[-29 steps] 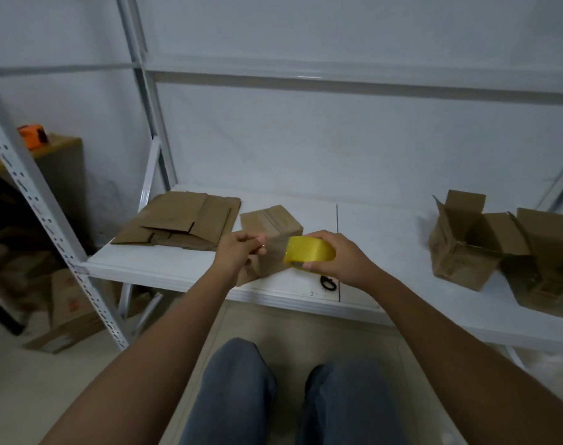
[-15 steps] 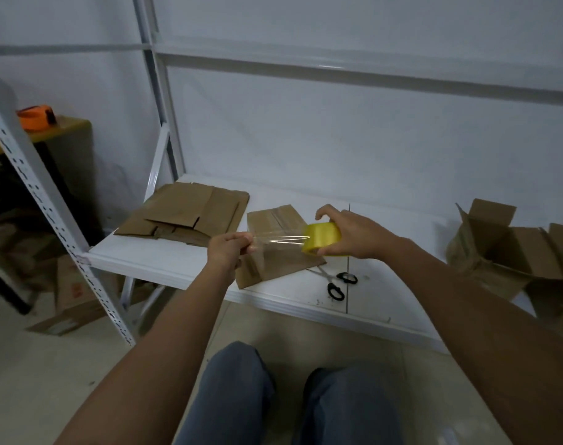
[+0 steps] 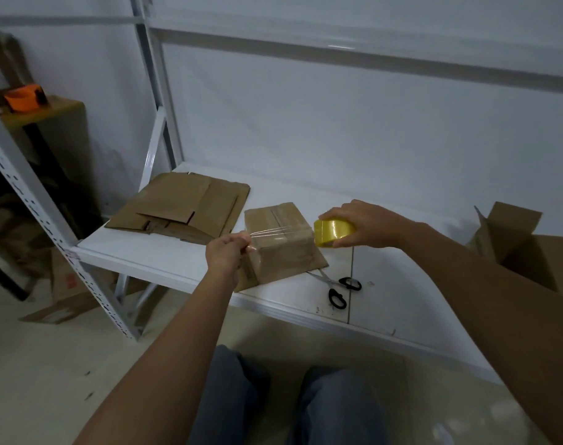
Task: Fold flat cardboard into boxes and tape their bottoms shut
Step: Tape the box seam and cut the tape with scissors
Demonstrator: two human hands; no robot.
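Observation:
A small folded cardboard box stands upside down on the white shelf, its bottom flaps closed and facing up. My right hand grips a yellow tape roll just right of the box. My left hand pinches the free end of a clear tape strip, which stretches across above the box's bottom from the roll. A stack of flat cardboard lies on the shelf to the left.
Black-handled scissors lie on the shelf near the box's front right corner. Opened boxes stand at the right. An orange tape dispenser sits on a side table at far left. My knees are below the shelf edge.
My hands have drawn apart, pulling a longer strip of tape off the roll across the box. The roll has moved right and my left hand left.

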